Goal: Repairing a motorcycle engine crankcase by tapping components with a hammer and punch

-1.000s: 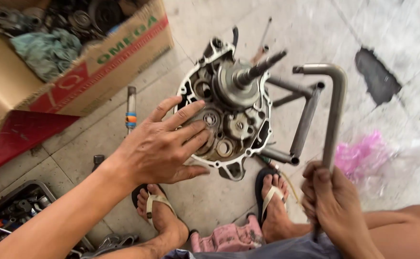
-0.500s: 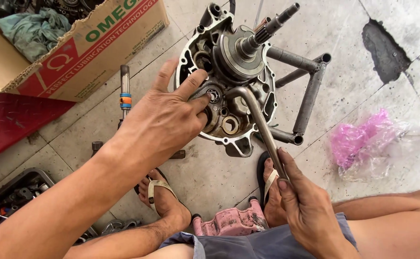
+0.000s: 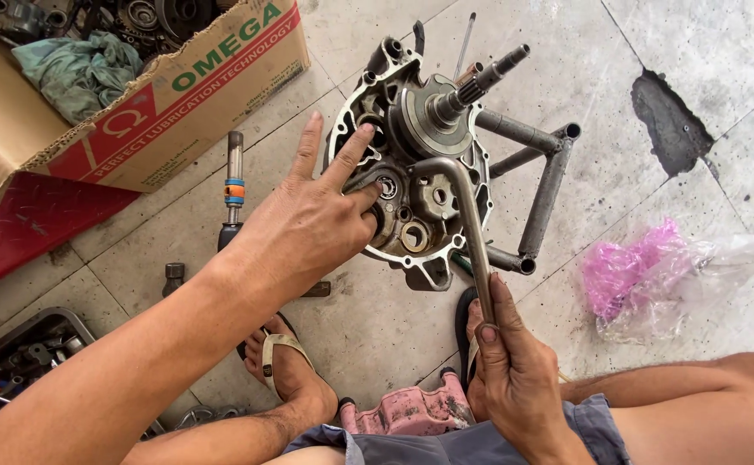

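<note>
Engine case: a grey metal crankcase half (image 3: 411,172) stands on edge on the tiled floor (image 3: 360,319), its open face toward the camera, gears and bearings showing inside.
Shaft: a splined shaft (image 3: 480,84) sticks out of the case's upper middle, tilted up to the right.
Stand: a frame of welded steel tubes (image 3: 549,185) sits behind and to the right of the case, touching it as far as the view shows.
Left hand: the left hand (image 3: 308,228) lies flat on the left side of the case, fingers spread, the thumb pressed near a small bearing (nothing gripped, only braced).
Right hand: the right hand (image 3: 515,366) is closed around the lower end of a bent metal bar (image 3: 472,220).
Bar: it rises from the fist and curves left over the case face; its tip seems to meet the area by the thumb, though the exact contact is hidden.
Feet: two sandalled feet, one (image 3: 295,370) below the left wrist, the other (image 3: 472,331) partly behind the right hand.
Left side: a cardboard box (image 3: 179,103) of engine parts with a greenish rag (image 3: 76,65); a screwdriver-like tool (image 3: 234,185) lies beside it.
Right side: a crumpled pink plastic bag (image 3: 635,267) on the floor, well apart from the case.
</note>
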